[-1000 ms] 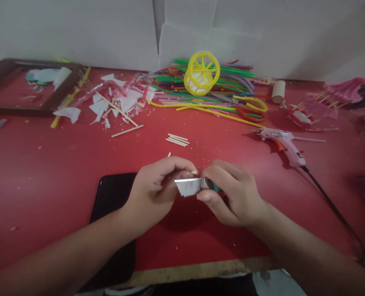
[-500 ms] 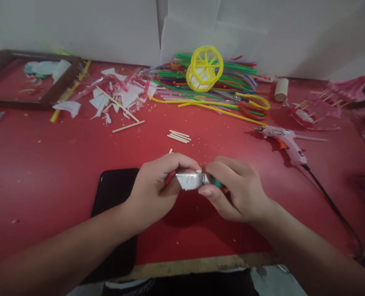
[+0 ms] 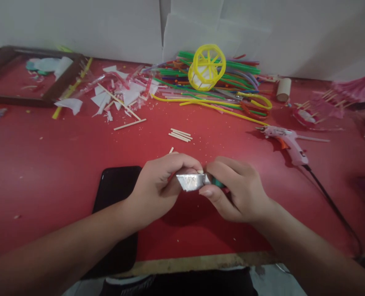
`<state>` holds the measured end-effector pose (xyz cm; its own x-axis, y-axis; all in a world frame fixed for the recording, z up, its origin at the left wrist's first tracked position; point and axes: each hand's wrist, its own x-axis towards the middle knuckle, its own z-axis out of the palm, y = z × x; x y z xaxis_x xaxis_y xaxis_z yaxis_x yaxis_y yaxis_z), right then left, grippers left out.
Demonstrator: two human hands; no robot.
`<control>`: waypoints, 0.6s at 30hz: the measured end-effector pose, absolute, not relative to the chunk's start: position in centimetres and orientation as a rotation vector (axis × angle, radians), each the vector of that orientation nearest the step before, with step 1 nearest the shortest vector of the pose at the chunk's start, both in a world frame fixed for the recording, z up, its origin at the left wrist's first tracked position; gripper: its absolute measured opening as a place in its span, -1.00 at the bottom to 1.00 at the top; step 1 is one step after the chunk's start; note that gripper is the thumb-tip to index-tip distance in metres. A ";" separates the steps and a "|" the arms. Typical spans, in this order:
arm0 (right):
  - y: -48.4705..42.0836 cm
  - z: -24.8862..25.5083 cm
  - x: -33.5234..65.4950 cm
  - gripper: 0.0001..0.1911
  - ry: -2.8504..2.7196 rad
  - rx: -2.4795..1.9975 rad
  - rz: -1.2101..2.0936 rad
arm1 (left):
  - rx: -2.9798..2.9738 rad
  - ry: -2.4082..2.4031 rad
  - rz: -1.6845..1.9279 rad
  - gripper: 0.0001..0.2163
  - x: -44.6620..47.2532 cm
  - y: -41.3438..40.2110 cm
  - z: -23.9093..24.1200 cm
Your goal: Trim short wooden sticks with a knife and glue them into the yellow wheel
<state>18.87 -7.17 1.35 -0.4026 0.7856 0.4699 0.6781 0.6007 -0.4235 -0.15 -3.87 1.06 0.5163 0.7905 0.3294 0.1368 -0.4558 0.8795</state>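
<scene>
My right hand (image 3: pixel 238 187) is closed round the green handle of a small knife (image 3: pixel 191 182). The knife's broad silver blade points left, its slanted end close to my left palm. My left hand (image 3: pixel 159 191) is curled behind the blade, fingertips pinched together at its upper edge. A pale tip shows there, but most of whatever those fingers hold is hidden. Just beyond my hands lies a small group of short wooden sticks (image 3: pixel 180 135). One more stick end (image 3: pixel 171 150) pokes out behind my left knuckles.
A black phone (image 3: pixel 117 185) lies under my left forearm. To the right is a pink glue gun (image 3: pixel 287 144) with its cord. Along the back are pipe cleaners (image 3: pixel 238 68), a yellow wheel-shaped piece (image 3: pixel 209 63), scissors (image 3: pixel 254 100), paper scraps (image 3: pixel 131 94) and a brown frame (image 3: pixel 51 92).
The view has shifted very slightly. Both hands and the knife keep nearly the same pose, with the blade tilted a touch differently.
</scene>
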 end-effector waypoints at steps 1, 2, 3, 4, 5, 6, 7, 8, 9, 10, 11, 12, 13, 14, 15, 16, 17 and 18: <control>-7.2 1.4 18.9 -0.56 -2.184 -1.158 0.211 | 1.902 0.764 0.966 -0.77 -0.1 -3.8 1.1; -7.2 1.4 18.9 -0.56 -2.182 -1.163 0.207 | 1.898 0.767 0.962 -0.77 -0.1 -3.8 1.1; -7.2 1.4 18.9 -0.56 -2.179 -1.164 0.206 | 1.892 0.766 0.955 -0.76 -0.1 -3.8 1.0; -7.3 1.4 18.8 -0.56 -2.177 -1.165 0.209 | 1.883 0.759 0.952 -0.76 -0.1 -3.8 1.0; -7.3 1.4 18.8 -0.55 -2.173 -1.168 0.212 | 1.871 0.751 0.946 -0.76 -0.1 -3.8 1.0; -7.3 1.4 18.8 -0.55 -2.169 -1.173 0.216 | 1.858 0.748 0.938 -0.76 -0.1 -3.8 1.0; -7.4 1.4 18.7 -0.56 -2.163 -1.184 0.220 | 1.846 0.744 0.932 -0.75 0.0 -3.8 1.1; -7.4 1.4 18.6 -0.57 -2.156 -1.199 0.226 | 1.835 0.744 0.928 -0.75 0.0 -3.9 1.1; -7.4 1.4 18.6 -0.58 -2.148 -1.217 0.231 | 1.824 0.748 0.924 -0.74 0.0 -3.9 1.1; -7.4 1.4 18.5 -0.59 -2.140 -1.237 0.235 | 1.814 0.747 0.927 -0.74 0.0 -3.9 1.1; -7.4 1.4 18.4 -0.60 -2.132 -1.256 0.238 | 1.804 0.747 0.931 -0.74 0.0 -3.9 1.1; -7.5 1.4 18.3 -0.60 -2.126 -1.274 0.240 | 1.796 0.748 0.940 -0.74 0.0 -3.9 1.1; -7.5 1.5 18.3 -0.59 -2.120 -1.287 0.236 | 1.792 0.749 0.950 -0.73 0.0 -3.9 1.1; -7.5 1.5 18.2 -0.59 -2.114 -1.296 0.231 | 1.791 0.754 0.958 -0.72 0.0 -3.9 1.1; -7.5 1.5 18.2 -0.58 -2.107 -1.303 0.226 | 1.794 0.757 0.963 -0.70 0.0 -3.9 1.0; -7.5 1.6 18.2 -0.59 -2.099 -1.305 0.224 | 1.799 0.762 0.969 -0.69 0.0 -3.9 1.0; -7.5 1.6 18.2 -0.59 -2.094 -1.304 0.226 | 1.803 0.763 0.973 -0.68 0.0 -4.0 1.0; -7.6 1.7 18.1 -0.59 -2.091 -1.303 0.229 | 1.805 0.762 0.982 -0.67 0.0 -4.0 0.9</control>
